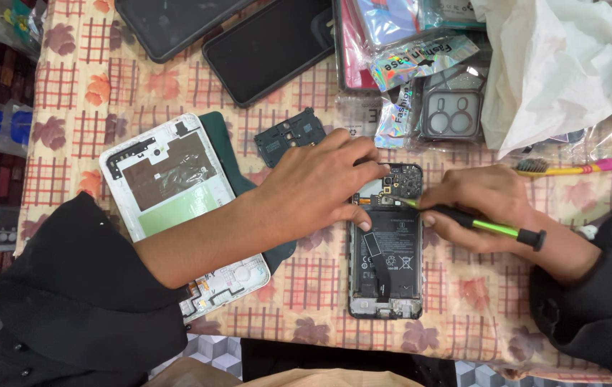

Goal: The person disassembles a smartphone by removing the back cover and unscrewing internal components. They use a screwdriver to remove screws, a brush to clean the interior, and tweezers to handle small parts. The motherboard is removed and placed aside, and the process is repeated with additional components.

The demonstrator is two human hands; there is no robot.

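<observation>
Now my left hand (316, 188) pins the opened phone (386, 244) while my right hand (481, 208), closed around a screwdriver (474, 223), works its top board, steadiness needed next.

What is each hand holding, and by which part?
Right hand grips the green-and-black screwdriver mid-shaft. Left hand only presses on the opened phone.

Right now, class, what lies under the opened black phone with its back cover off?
The opened black phone lies flat on the checked floral tablecloth. The left hand covers its top-left corner; the cloth beneath is hidden.
</observation>
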